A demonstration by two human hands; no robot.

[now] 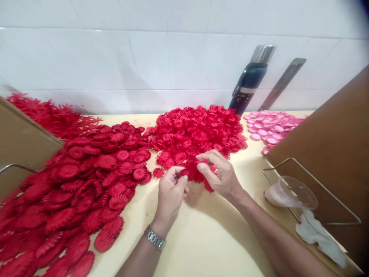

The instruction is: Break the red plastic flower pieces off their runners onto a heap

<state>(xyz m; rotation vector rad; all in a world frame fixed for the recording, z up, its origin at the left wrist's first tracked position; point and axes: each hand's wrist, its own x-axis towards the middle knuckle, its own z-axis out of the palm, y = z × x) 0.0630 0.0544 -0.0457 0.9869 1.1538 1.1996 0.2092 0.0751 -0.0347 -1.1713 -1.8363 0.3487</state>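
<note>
Both hands meet just in front of the middle heap of small red frilled flower pieces (196,130), at centre frame. The left hand (171,190), a wristwatch (155,238) on it, has its fingers curled in, pinching one edge of a red frilled piece (192,174). The right hand (220,175) grips the other edge between thumb and forefinger, the other fingers spread over it. The piece sits barely above the yellow table (207,238), touching the heap's near edge.

The stock looks sorted by kind, probably for easy reach: larger red ribbed discs (86,181) at left, spiky red pieces (49,113) upper left, pink discs (271,129) upper right beside a dark flask (248,86). A white cloth (317,232) lies lower right.
</note>
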